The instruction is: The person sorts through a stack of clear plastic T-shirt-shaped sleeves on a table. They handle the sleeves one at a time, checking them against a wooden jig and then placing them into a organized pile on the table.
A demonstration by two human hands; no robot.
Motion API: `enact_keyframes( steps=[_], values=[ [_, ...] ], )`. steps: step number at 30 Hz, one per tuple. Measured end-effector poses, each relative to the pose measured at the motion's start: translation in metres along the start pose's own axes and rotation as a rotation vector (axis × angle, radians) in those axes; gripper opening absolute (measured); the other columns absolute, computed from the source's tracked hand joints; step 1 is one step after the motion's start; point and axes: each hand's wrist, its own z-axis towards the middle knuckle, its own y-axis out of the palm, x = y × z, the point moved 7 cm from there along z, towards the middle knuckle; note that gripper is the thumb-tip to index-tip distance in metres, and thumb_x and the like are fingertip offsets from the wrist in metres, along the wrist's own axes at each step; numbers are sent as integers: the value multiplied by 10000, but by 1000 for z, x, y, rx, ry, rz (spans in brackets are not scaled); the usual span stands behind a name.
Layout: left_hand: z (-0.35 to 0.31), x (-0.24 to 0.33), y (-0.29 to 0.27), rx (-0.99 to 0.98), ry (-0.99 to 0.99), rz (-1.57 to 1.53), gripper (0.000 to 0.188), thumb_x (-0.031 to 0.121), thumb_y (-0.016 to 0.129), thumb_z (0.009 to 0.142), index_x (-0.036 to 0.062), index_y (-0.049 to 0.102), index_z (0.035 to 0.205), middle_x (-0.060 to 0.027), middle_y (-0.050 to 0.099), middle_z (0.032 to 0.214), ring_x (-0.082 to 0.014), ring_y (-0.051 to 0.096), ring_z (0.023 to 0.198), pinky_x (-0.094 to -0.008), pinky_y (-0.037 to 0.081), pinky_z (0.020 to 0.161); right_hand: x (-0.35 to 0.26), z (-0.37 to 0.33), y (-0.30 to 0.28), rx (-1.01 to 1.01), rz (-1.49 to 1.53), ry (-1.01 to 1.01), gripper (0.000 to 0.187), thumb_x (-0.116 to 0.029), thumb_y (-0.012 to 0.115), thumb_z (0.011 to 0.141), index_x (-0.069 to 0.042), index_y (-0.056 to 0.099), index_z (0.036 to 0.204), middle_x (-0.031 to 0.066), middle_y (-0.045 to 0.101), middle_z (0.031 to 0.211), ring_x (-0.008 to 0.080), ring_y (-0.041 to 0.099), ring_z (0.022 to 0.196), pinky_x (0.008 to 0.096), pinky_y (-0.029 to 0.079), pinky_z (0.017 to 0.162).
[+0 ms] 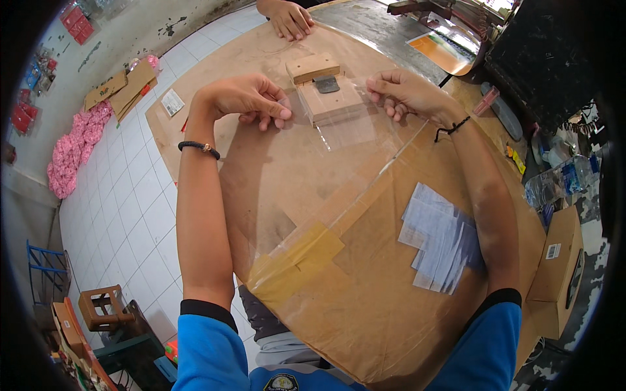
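Item 1: clear plastic film [349,133], 1 pc, on my worktop [365,326], lying over & past the near edge of a wooden block [334,104], btwn my 2 hands. Handling (my judgement): v. light, limp, slippery, prob clings & creases easily; best held by edges or corners, thumb & index, w/ light tension, no hard pull

Item 2: wooden block, stepped, w/ small dark pc [326,84] on top. Handling: prob stiff, solid, heavier than film; grip by the sides, clear of dark pc

Item 3: L hand [264,107], just L of block, fingers part curled, thumb fwd near fingertips; can't tell if any film is caught btwn them

Item 4: R hand [401,94], at R side of film, thumb & index nearly together by its edge, other fingers curled loosely; can't tell for sure if film is pinched

Item 5, misc.: fanned stack of pale strips [443,238], near my R forearm; yellowish film pcs [297,260], near side of worktop, L; co-worker's hand [289,19], resting at far edge, beyond block
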Motion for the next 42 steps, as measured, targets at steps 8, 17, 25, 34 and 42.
enact_keyframes(
  steps=[8,17,25,34,42],
  values=[
    [0,-3,0,41,-13,-95,389,452,656,1010,68,714,980,-35,756,828,-53,665,623,-203,421,443,0,-2,0,61,47,15,396,-443,629,1035,-87,629,863,-27,610,681,39,601,547,181,504,511],
    [3,-5,-1,54,-14,-119,344,398,600,1053,84,653,922,-54,744,797,-67,660,579,-199,403,401,-2,-2,2,44,90,37,357,-402,593,1059,-82,633,909,-14,644,675,44,636,549,187,538,502],
    [3,-7,-3,28,-6,-124,353,400,580,1066,72,674,976,-53,756,836,-68,685,626,-194,419,418,-2,2,-1,120,44,19,337,-396,618,1046,-91,636,906,-20,646,691,39,632,558,184,520,497],
    [3,-7,0,21,-13,-159,333,394,600,1053,71,675,1016,-63,758,852,-78,692,646,-189,411,426,0,0,-1,86,93,32,313,-381,630,1042,-106,640,894,-35,643,692,33,638,582,181,528,516],
    [2,-5,1,45,-29,-164,285,360,611,1043,89,669,977,-68,751,810,-86,691,617,-209,409,430,-1,0,-3,92,111,10,316,-367,634,1041,-73,646,926,-19,647,767,43,655,626,187,546,538]
  ],
)
